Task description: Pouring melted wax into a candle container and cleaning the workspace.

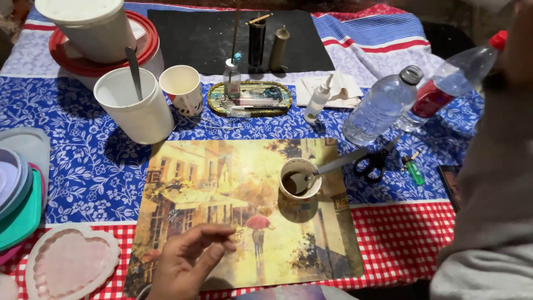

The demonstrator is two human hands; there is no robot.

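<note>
Cup (pixel 300 179) stands on the mat (pixel 222 183), up and to the right of my left fingertips, well apart from them. It holds a dark liquid, low in the cup, with a spoon (pixel 327 168) resting in it, handle leaning out to the right. My judgement: the liquid has been poured and the stirrer is in place; whether the mixing is finished I cannot tell. Nothing has reached the heart mould (pixel 72 261), which lies pale and seemingly unfilled, left of the hand, near it but not touching.

Left hand (pixel 191 261): hovers over the lower part of the mat, palm partly up. Fingers (pixel 214 232) loosely curled, thumb tip brought close to the forefinger tip as in a light pinch. I see nothing between them; if something very small is held there, it is too small to tell. The fingertips seem to be above the mat, not pressing on it.

Right hand: not visible. Only a grey sleeve (pixel 488 222) fills the right edge, far right of the fingers.

Further out, beyond the cup: scissors (pixel 375 163) and a green lighter (pixel 413 170) to its right, two clear bottles (pixel 383 105) above those, a small oval tray (pixel 250 99) with little bottles, and a white tub (pixel 136 105) with a utensil in it, up from the fingers.
</note>
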